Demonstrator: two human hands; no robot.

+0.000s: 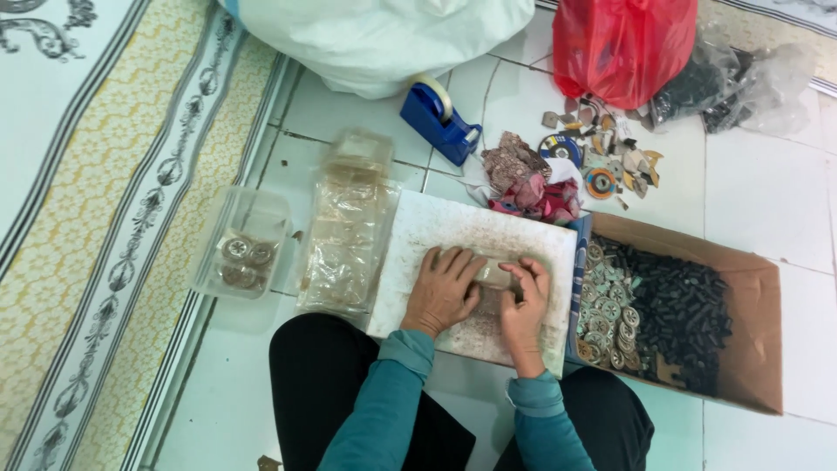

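White floor tiles, with a patterned yellow mat at the left, carry a worn white rectangular board (436,228) that lies across the seated person's lap. On it the left hand (442,290) rests palm down, its fingers touching a small clear plastic packet (497,274), while the right hand (523,305) curls its fingers closed on the packet's right end; so the packet sits between the two hands, pressed to the board near its middle. It looks light, thin and limp, probably slick, so it is best pinched at an edge or end rather than squeezed at the middle. Just left of the board lies a stack of clear plastic bags (347,235), and farther left a clear plastic tub (243,244) holding round metal discs. Touching the board's right edge, a brown cardboard box (758,305) holds silvery discs and small black pieces. Farther off sit a blue tape dispenser (436,118), a red plastic bag (623,44) and scattered scraps.
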